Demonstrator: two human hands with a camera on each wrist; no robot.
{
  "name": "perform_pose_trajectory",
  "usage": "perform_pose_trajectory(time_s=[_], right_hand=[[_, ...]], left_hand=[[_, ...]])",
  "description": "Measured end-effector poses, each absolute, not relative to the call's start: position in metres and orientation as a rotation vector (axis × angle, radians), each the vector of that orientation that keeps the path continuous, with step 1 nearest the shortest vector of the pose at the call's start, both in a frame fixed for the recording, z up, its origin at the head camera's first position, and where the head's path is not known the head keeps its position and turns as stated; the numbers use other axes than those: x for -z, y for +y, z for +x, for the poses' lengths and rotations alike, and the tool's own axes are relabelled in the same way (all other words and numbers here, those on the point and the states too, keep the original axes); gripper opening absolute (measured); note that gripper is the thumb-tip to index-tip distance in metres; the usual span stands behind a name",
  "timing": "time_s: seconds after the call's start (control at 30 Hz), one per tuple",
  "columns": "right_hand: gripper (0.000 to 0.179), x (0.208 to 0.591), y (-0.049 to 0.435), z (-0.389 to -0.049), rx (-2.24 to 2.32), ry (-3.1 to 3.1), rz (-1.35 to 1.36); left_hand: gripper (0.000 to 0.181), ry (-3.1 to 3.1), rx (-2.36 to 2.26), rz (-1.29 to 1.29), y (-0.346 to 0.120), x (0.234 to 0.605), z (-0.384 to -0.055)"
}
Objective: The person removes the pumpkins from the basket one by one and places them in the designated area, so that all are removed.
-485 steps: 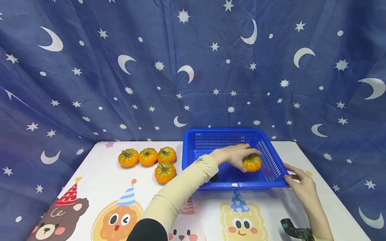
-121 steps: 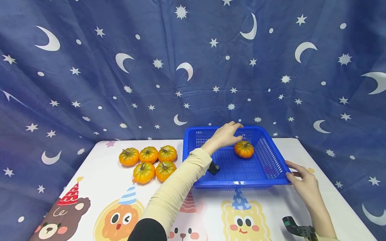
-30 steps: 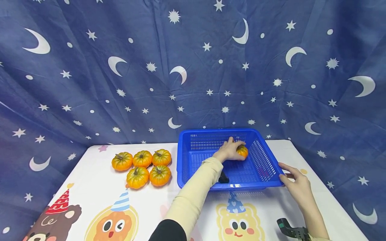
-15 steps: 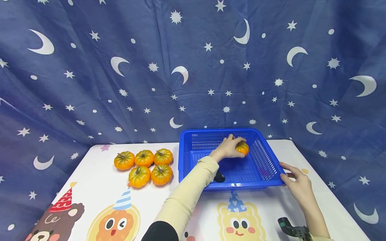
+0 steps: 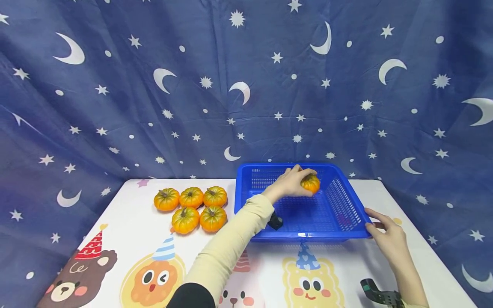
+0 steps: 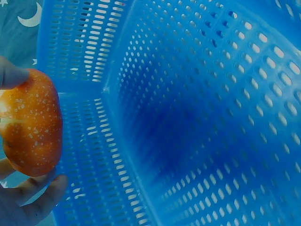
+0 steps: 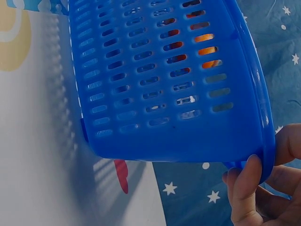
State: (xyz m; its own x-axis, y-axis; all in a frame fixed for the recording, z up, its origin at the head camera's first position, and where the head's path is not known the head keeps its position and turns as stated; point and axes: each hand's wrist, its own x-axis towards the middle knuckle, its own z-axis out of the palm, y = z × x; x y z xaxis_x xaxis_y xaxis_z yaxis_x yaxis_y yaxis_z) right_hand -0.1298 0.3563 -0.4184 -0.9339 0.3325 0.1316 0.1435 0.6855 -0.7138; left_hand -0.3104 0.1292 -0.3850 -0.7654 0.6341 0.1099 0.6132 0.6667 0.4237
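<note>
My left hand (image 5: 289, 184) grips a small orange pumpkin (image 5: 310, 184) above the floor of the blue plastic basket (image 5: 304, 234). In the left wrist view, the thumb and fingers lie around this speckled pumpkin (image 6: 35, 125), close to the basket's slotted wall (image 6: 99, 141). My right hand (image 5: 389, 235) pinches the basket's rim at its near right corner. The right wrist view shows the right hand's fingers (image 7: 247, 188) curled on the rim (image 7: 265, 141), and orange shows through the slots of the wall. No other pumpkin is visible inside the basket.
Several pumpkins (image 5: 185, 220) stand in two rows on the white cartoon-print tablecloth (image 5: 208, 252), left of the basket. A dark blue star-and-moon curtain (image 5: 262, 107) hangs behind the table. Black wrist-camera parts show at the left wrist (image 5: 275, 221) and right wrist (image 5: 381, 295).
Over the last second, my left hand has lifted the pumpkin up from the basket floor; four seconds ago it hovered beside it, not holding it. The right hand stays on the rim.
</note>
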Motion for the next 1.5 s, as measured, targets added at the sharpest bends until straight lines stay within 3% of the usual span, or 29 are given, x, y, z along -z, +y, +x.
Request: perform_pose_trajectory(time_s=[0.93,1.5], right_hand=[[0.045,0.421,0.361,-0.133,-1.050,-2.632,-0.417],[0.045,0.421,0.353,-0.131,-1.077,-2.632,-0.437]], left_hand=[[0.066,2.957,-0.555,1.174,0.073,0.344,-0.277],[0.067,3.063,-0.620,1.018,0.032,0.344,-0.246]])
